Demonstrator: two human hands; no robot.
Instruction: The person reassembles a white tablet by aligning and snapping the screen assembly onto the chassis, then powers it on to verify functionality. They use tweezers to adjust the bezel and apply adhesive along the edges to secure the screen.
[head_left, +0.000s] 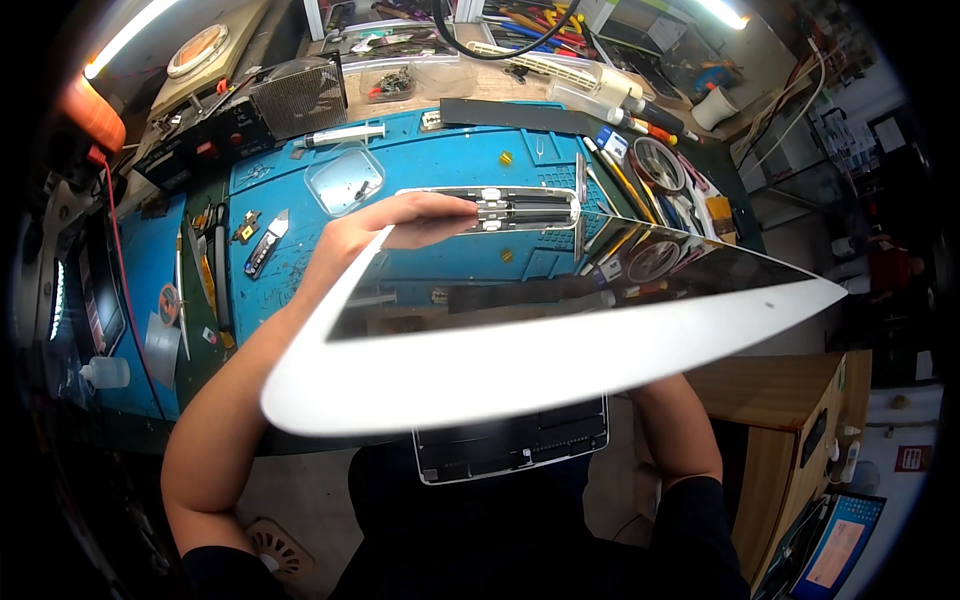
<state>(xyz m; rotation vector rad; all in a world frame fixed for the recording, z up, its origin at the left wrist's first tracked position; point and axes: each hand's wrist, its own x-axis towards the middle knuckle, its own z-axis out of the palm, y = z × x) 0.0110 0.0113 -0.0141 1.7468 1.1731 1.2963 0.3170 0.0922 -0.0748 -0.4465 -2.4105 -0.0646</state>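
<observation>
The bench ran across the back of the view, much of it covered by a blue mat, with a wooden cabinet to the right. Nearest the camera, a tilted panel, glossy dark inside a broad white border, hung above the body of an opened device, mirroring the tools beyond. The body's near end, dark parts inside a pale rim, showed below the panel, over the person's lap; its far end showed above the mat. The right forearm passed behind the panel, so the right hand was hidden and its grip could not be told. The left hand reached in at the panel's left side, fingers stretched out, a fingertip at the body's far end; whether its grip was clamped could not be told. On the mat were a black strip along the far edge, a clear tub with small parts inside, a syringe just behind it, a knife to the left, and a yellow bit.
</observation>
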